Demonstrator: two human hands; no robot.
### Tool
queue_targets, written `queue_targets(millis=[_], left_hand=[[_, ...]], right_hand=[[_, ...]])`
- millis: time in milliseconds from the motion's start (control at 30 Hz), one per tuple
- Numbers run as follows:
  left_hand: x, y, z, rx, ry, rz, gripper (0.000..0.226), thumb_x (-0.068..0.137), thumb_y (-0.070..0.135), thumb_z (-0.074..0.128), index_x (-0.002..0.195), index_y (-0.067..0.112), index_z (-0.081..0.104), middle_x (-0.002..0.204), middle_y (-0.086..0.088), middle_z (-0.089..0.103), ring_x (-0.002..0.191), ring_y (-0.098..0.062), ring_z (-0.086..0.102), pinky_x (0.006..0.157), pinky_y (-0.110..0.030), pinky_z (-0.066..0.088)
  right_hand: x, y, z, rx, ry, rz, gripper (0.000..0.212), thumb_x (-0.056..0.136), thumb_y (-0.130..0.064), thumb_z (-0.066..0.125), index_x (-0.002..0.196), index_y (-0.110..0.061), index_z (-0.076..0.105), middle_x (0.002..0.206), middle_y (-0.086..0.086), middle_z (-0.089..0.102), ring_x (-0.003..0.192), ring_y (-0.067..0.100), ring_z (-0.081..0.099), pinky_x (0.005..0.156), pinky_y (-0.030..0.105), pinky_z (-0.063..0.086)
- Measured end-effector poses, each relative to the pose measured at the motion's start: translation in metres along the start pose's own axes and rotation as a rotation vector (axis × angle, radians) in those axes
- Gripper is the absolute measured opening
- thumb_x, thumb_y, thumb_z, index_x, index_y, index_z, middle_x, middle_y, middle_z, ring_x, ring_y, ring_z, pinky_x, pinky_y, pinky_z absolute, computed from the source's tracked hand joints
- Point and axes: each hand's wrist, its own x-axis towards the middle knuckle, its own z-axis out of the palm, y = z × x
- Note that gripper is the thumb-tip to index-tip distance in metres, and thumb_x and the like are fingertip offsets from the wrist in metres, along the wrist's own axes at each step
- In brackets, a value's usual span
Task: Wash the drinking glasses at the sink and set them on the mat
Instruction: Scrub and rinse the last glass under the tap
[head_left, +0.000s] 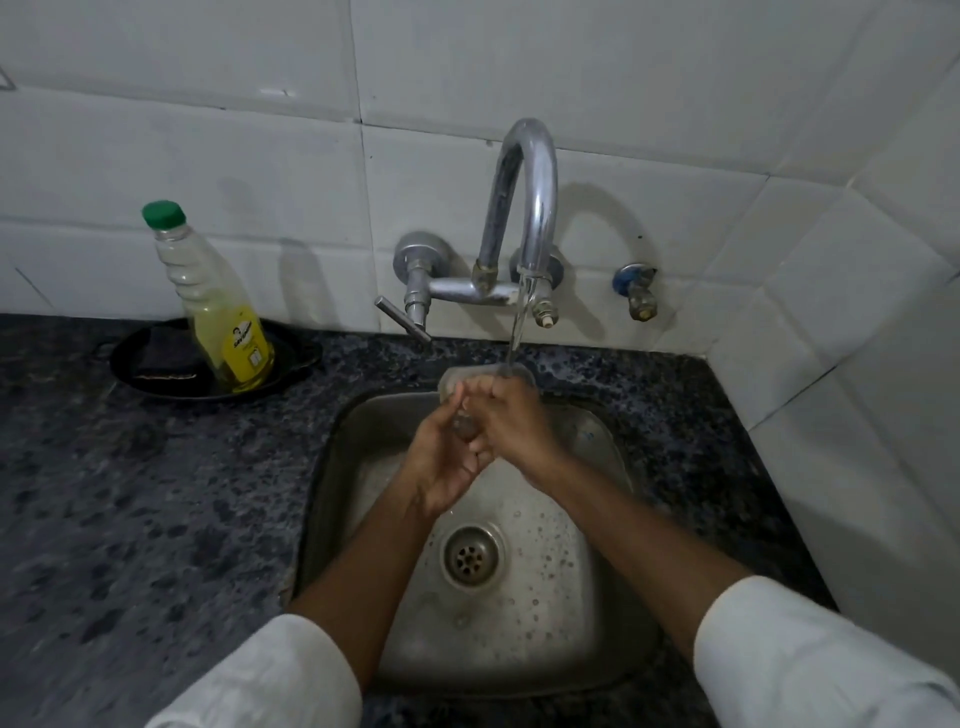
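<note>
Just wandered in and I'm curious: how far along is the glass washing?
Nothing looks finished: no washed glasses and no mat show in this view. In hand: the left hand and right hand hold one clear glass under the running faucet, over the sink. Left: finishing the rinse and setting it on the mat. The soap bottle stands aside on the counter.

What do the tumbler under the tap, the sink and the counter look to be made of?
Tumbler: clear, likely glass, though plastic is possible; the fingers show through it. Sink: dull brushed steel with a greyish sheen and water spots. Counter: dark speckled stone, probably polished granite.
</note>
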Motion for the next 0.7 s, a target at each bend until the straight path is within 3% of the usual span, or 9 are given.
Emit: queue_targets(millis=[67, 167, 267, 333, 400, 500, 567, 633, 700], left_hand=[[0.007, -0.001, -0.005, -0.147, -0.007, 0.023, 0.04, 0.091, 0.035, 0.062, 0.115, 0.004, 0.065, 0.107, -0.016, 0.069, 0.097, -0.024, 0.064, 0.083, -0.03, 0.054], [0.008, 0.012, -0.008, 0.236, 0.083, -0.097, 0.048, 0.081, 0.047, 0.073, 0.105, 0.005, 0.072, 0.106, -0.02, 0.065, 0.093, -0.028, 0.058, 0.084, -0.035, 0.048], [-0.004, 0.006, -0.003, 0.294, 0.104, -0.095, 0.047, 0.087, 0.049, 0.064, 0.109, 0.007, 0.071, 0.106, -0.016, 0.07, 0.094, -0.027, 0.063, 0.087, -0.037, 0.053], [-0.005, -0.002, -0.001, 0.044, 0.034, -0.027, 0.036, 0.088, 0.039, 0.063, 0.1, 0.007, 0.074, 0.097, -0.015, 0.07, 0.08, -0.021, 0.063, 0.067, -0.028, 0.057], [0.0, 0.001, -0.001, -0.05, 0.033, -0.011, 0.033, 0.087, 0.039, 0.067, 0.089, 0.007, 0.074, 0.083, -0.011, 0.071, 0.069, -0.017, 0.066, 0.054, -0.024, 0.053], [0.002, 0.015, -0.001, 0.298, 0.111, -0.146, 0.049, 0.086, 0.055, 0.064, 0.092, 0.008, 0.073, 0.077, -0.009, 0.072, 0.064, -0.017, 0.069, 0.056, -0.027, 0.054], [0.0, 0.01, -0.003, 0.275, 0.08, -0.164, 0.055, 0.087, 0.057, 0.06, 0.106, 0.007, 0.072, 0.094, -0.012, 0.074, 0.083, -0.022, 0.07, 0.072, -0.034, 0.057], [-0.001, -0.001, -0.004, 0.017, 0.028, -0.075, 0.045, 0.091, 0.045, 0.059, 0.11, 0.006, 0.07, 0.11, -0.017, 0.068, 0.097, -0.026, 0.066, 0.083, -0.037, 0.054], [-0.001, -0.001, -0.005, -0.075, 0.029, -0.023, 0.038, 0.089, 0.042, 0.062, 0.101, 0.007, 0.073, 0.102, -0.016, 0.067, 0.089, -0.024, 0.065, 0.076, -0.032, 0.053]], right_hand=[[0.0, 0.002, 0.003, -0.087, -0.074, -0.103, 0.02, 0.096, -0.02, 0.048, 0.097, -0.009, 0.065, 0.088, 0.013, 0.067, 0.074, 0.02, 0.064, 0.061, 0.035, 0.054], [-0.005, 0.017, -0.016, -0.729, -0.391, -0.282, 0.021, 0.095, -0.022, 0.05, 0.111, -0.014, 0.061, 0.106, 0.009, 0.065, 0.093, 0.021, 0.059, 0.068, 0.026, 0.038], [-0.003, 0.017, -0.007, -0.348, -0.257, -0.095, 0.023, 0.098, -0.024, 0.048, 0.095, -0.009, 0.065, 0.093, 0.011, 0.067, 0.074, 0.016, 0.059, 0.056, 0.02, 0.036], [-0.002, 0.011, 0.006, -0.048, -0.034, 0.029, 0.021, 0.098, -0.021, 0.049, 0.091, -0.008, 0.065, 0.086, 0.011, 0.065, 0.069, 0.015, 0.059, 0.053, 0.02, 0.043], [-0.005, 0.02, 0.004, -0.174, -0.143, -0.165, 0.017, 0.097, -0.016, 0.048, 0.102, -0.008, 0.063, 0.089, 0.009, 0.064, 0.077, 0.015, 0.06, 0.062, 0.022, 0.047], [-0.002, 0.029, -0.014, -0.757, -0.429, -0.334, 0.026, 0.091, -0.018, 0.05, 0.116, -0.018, 0.056, 0.101, 0.007, 0.065, 0.088, 0.023, 0.062, 0.068, 0.032, 0.05], [0.001, 0.024, -0.01, -0.579, -0.34, -0.229, 0.014, 0.092, -0.018, 0.051, 0.096, -0.013, 0.063, 0.09, 0.008, 0.066, 0.082, 0.024, 0.063, 0.065, 0.03, 0.047], [0.002, 0.011, -0.001, -0.241, -0.091, -0.16, 0.025, 0.095, -0.014, 0.049, 0.075, -0.014, 0.063, 0.074, 0.007, 0.061, 0.071, 0.02, 0.059, 0.064, 0.034, 0.05], [-0.001, 0.012, -0.002, -0.256, -0.153, -0.183, 0.019, 0.095, -0.014, 0.049, 0.086, -0.016, 0.064, 0.076, 0.0, 0.057, 0.068, 0.014, 0.055, 0.059, 0.03, 0.046]])
